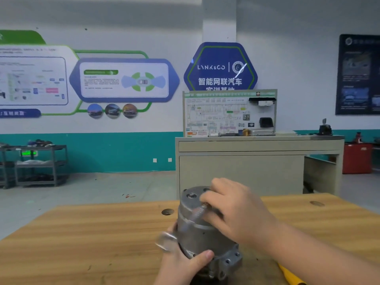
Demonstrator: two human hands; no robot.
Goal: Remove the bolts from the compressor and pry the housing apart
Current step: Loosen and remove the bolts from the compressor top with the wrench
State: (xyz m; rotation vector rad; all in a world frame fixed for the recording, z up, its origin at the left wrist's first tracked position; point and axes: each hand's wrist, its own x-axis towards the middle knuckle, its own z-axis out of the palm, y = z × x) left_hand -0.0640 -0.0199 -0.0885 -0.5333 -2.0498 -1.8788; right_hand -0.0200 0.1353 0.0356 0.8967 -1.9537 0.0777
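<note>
A grey metal compressor [197,229] stands upright on the wooden workbench [102,233], with round holes in its top face. My left hand [183,264] grips its lower body, thumb across the front. My right hand [232,210] is at the top right of the housing, pinching the threaded end of a long bolt [185,225]. The bolt slants down and to the left in front of the compressor, and its blurred head is near my left hand. A flange with small bolt heads [232,258] shows at the compressor's lower right.
A yellow tool handle [290,274] lies on the bench at the lower right. The bench has round holes [167,211]. Behind it stands a beige cabinet [257,167] with a training board. Grey shelving carts [39,165] stand far left, and a red cabinet [357,159] far right.
</note>
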